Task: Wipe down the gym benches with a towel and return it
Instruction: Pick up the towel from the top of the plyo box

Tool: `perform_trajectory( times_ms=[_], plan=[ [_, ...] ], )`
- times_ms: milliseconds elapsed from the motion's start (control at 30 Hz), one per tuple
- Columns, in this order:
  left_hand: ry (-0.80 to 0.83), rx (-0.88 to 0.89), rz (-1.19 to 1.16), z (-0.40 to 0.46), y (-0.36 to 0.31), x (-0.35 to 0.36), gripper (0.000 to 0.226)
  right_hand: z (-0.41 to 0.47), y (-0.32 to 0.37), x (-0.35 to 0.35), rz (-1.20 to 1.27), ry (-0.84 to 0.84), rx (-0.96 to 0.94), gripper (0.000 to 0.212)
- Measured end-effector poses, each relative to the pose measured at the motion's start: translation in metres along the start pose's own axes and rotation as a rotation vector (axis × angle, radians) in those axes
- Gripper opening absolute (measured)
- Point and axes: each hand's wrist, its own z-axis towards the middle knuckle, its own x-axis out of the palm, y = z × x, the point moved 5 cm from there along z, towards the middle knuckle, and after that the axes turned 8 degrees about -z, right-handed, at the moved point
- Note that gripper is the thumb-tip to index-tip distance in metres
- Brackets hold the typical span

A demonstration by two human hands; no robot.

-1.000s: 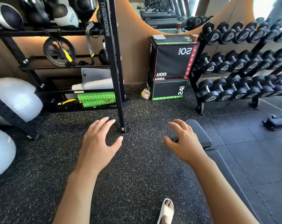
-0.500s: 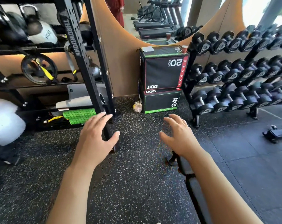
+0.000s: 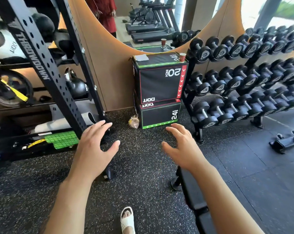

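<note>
Both hands reach forward over the speckled black floor, fingers spread and holding nothing. My left hand (image 3: pixel 94 149) hovers near the foot of the black rack post (image 3: pixel 58 85). My right hand (image 3: pixel 183 149) is above the front end of a black gym bench (image 3: pixel 191 195), which runs back under my right forearm. A small folded grey cloth (image 3: pixel 141 57) lies on top of the stacked black plyo boxes (image 3: pixel 159 86) ahead, against the wall.
A dumbbell rack (image 3: pixel 244 78) fills the right side. A storage rack with balls, a kettlebell (image 3: pixel 76 86) and mats stands at the left. A paper cup (image 3: pixel 182 57) sits on the boxes, a small bag (image 3: pixel 134 122) beside them. My sandalled foot (image 3: pixel 127 220) shows below.
The view has tilted up and moved closer to the plyo boxes and racks. Both hands stay open and extended; the bench end has slid lower and back under my right arm.
</note>
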Motion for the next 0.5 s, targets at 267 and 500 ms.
perform_trajectory(
  times_ms=[267, 500],
  plan=[
    [0.066, 0.067, -0.018, 0.141, 0.058, 0.018, 0.063, 0.130, 0.013, 0.029, -0.040, -0.033, 0.079, 0.063],
    [0.115, 0.131, -0.050, 0.245, 0.092, 0.011, 0.062, 0.212, 0.038, 0.038, -0.057, -0.085, 0.141, 0.063]
  ],
)
